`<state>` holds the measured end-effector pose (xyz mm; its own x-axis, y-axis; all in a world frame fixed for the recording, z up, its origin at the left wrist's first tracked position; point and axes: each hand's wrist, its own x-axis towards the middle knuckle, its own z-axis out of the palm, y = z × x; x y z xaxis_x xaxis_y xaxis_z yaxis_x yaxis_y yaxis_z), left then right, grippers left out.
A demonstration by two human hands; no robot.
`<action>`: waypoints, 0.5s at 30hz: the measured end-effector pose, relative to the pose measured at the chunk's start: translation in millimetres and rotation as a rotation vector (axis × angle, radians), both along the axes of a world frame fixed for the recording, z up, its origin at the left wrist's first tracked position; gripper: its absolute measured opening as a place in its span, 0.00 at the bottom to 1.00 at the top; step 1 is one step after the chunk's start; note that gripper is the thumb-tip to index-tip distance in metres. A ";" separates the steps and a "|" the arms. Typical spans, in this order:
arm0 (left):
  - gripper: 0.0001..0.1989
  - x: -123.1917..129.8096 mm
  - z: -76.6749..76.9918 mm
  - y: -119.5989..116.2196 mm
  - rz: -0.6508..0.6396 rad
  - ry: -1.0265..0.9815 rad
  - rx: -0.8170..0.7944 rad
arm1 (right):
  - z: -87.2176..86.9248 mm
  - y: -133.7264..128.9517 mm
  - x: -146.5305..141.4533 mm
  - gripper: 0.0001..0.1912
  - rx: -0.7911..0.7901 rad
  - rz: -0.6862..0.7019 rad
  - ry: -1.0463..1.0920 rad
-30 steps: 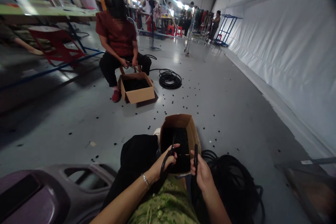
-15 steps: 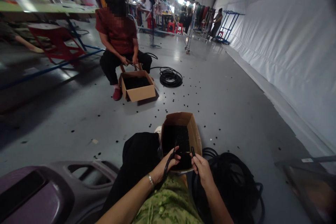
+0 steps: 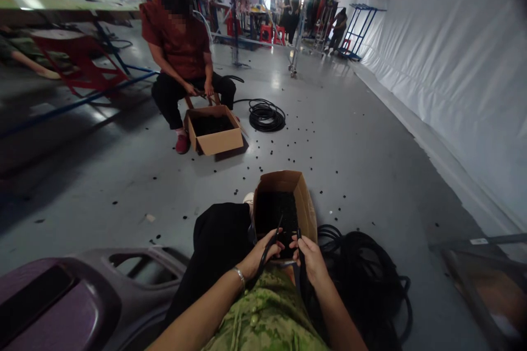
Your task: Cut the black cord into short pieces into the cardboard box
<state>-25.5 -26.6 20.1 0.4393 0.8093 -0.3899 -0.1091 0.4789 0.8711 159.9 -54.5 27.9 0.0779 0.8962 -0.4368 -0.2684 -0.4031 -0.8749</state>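
Note:
My left hand (image 3: pixel 260 255) is closed round dark scissors (image 3: pixel 269 242), their narrow blades pointing up and away over the box. Close on its right, my right hand (image 3: pixel 312 259) grips a black rubber hose (image 3: pixel 299 235) near its end, which sticks up past the fingers. A small gap separates the blades from the hose. Below both hands, an open cardboard box (image 3: pixel 307 205) holds many small black pieces. A loose coil of black hose (image 3: pixel 362 269) lies on the floor beside my right arm.
A co-worker (image 3: pixel 177 44) sits ahead behind another cardboard box (image 3: pixel 222 142), near a second hose coil (image 3: pixel 267 115). Small black bits dot the grey floor (image 3: pixel 349 137). A purple plastic stool (image 3: pixel 94 285) with a dark phone-like slab (image 3: pixel 37 293) stands at my left.
My right hand and the hose end have shifted slightly left, closer to the scissors. The blades have tilted a little to the right. The view has moved slightly.

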 end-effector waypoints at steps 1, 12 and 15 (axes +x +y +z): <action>0.34 -0.1 -1.0 -0.4 -0.005 -0.001 0.011 | 0.1 -0.1 -0.7 0.31 -0.007 0.016 0.010; 0.34 0.6 -4.2 -1.0 0.014 -0.031 -0.006 | -12.6 -2.7 -0.4 0.33 -0.010 -0.014 -0.088; 0.35 1.0 -3.1 -0.2 0.037 0.010 0.004 | -7.4 -1.3 2.1 0.27 0.168 -0.006 -0.340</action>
<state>-24.6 -26.9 17.0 0.4055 0.8261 -0.3913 -0.1177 0.4717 0.8739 162.0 -55.8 20.5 0.1987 0.9522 -0.2321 0.0463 -0.2456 -0.9683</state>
